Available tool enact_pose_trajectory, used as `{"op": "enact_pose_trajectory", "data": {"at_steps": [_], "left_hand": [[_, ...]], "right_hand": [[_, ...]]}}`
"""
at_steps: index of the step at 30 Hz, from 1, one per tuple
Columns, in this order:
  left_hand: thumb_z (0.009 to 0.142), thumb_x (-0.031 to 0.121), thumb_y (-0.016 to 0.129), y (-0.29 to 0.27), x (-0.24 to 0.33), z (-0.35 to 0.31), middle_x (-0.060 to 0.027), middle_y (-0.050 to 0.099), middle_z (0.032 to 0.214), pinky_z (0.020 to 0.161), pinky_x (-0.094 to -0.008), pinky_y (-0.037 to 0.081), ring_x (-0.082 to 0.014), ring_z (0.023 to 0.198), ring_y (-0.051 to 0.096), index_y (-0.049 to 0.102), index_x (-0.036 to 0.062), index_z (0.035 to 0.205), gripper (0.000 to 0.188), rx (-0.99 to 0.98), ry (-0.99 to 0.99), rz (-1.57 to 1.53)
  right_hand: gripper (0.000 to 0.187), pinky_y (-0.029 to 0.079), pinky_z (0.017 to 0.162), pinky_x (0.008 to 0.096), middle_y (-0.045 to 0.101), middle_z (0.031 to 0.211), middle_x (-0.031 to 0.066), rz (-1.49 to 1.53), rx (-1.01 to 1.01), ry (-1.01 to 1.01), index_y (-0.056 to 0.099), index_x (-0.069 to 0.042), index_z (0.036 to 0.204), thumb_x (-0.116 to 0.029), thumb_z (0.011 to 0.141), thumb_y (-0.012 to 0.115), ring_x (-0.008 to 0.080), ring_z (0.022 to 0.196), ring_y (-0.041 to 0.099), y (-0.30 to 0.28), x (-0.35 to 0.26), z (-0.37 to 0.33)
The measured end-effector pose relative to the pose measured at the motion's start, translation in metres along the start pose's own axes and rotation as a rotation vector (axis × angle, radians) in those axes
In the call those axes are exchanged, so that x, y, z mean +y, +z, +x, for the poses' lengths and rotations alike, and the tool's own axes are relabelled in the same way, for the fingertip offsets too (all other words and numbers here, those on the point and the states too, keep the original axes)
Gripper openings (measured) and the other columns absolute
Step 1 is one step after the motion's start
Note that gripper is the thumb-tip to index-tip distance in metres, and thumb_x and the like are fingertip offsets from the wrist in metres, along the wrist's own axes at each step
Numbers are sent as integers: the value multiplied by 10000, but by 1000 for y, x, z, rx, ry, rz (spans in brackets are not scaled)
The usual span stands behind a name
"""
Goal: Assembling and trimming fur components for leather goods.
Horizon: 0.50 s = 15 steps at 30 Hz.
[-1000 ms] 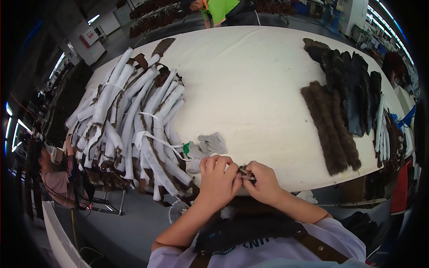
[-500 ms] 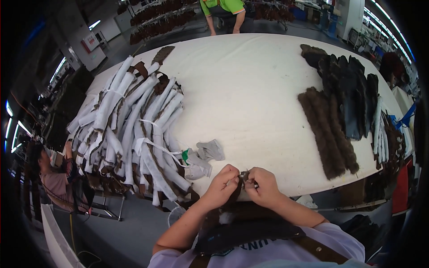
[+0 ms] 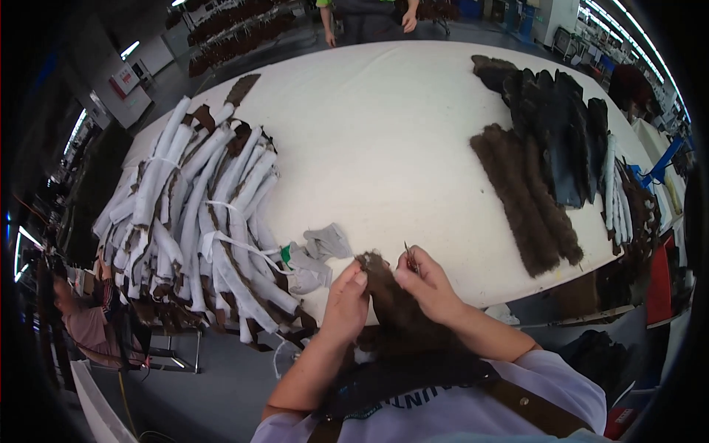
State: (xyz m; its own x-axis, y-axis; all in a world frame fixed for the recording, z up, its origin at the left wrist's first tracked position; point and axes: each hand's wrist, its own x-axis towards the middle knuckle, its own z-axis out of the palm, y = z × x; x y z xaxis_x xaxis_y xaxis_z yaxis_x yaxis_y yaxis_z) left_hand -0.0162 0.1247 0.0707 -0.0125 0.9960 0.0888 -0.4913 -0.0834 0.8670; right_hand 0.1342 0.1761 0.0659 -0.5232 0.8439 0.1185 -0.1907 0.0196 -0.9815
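A strip of brown fur [image 3: 399, 303] hangs over the table's near edge, between my hands and against my front. My left hand [image 3: 347, 295] is closed, pinching the upper left corner of this strip between thumb and fingers. My right hand [image 3: 430, 286] is closed around a small, slim, pointed metal tool [image 3: 408, 255]. Its tip points up and away from me; the exact kind is too small to make out. My right thumb is close to the strip's right edge. Just beyond my left hand, a pair of grey-white gloves [image 3: 325, 242] lies on the table.
The white-covered table [image 3: 369, 148] bears a heap of white-backed fur strips [image 3: 199, 199] tied with bands on the left. To the right lie brown fur strips [image 3: 528, 199] and dark pelts [image 3: 557, 140]. One person [image 3: 369, 21] stands across the table; another person [image 3: 92, 321] sits at left.
My hands have moved apart, showing the fur strip's upper end and the pointed tool. The view has shifted, and the person across the table now shows lower arms and trousers.
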Motion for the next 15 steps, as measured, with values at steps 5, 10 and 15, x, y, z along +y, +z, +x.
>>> {"op": "enact_pose_trajectory", "data": {"at_steps": [5,10,15], "left_hand": [[930,255,398,7,23,-1,-86,537,1044,859,-277,375,-150,953,506,494,-54,1090,361,-82,122,105],[916,263,410,3,21,2,-115,484,1069,862,-287,352,-177,984,453,533,-63,1009,361,-79,136,161],[864,341,458,6,25,-6,-141,513,1071,977,-374,342,-250,1070,494,498,-85,1070,475,-26,99,243]], "right_hand": [[417,287,491,212,373,672,4,599,-392,386,428,-39,858,-440,941,348,76,555,317,1,-53,-23],[487,254,417,216,364,558,14,628,-440,532,430,-46,798,-506,926,333,77,461,294,12,-56,-11],[492,240,402,212,351,547,8,644,-441,618,432,-41,788,-499,931,323,72,446,275,14,-57,-13]]}}
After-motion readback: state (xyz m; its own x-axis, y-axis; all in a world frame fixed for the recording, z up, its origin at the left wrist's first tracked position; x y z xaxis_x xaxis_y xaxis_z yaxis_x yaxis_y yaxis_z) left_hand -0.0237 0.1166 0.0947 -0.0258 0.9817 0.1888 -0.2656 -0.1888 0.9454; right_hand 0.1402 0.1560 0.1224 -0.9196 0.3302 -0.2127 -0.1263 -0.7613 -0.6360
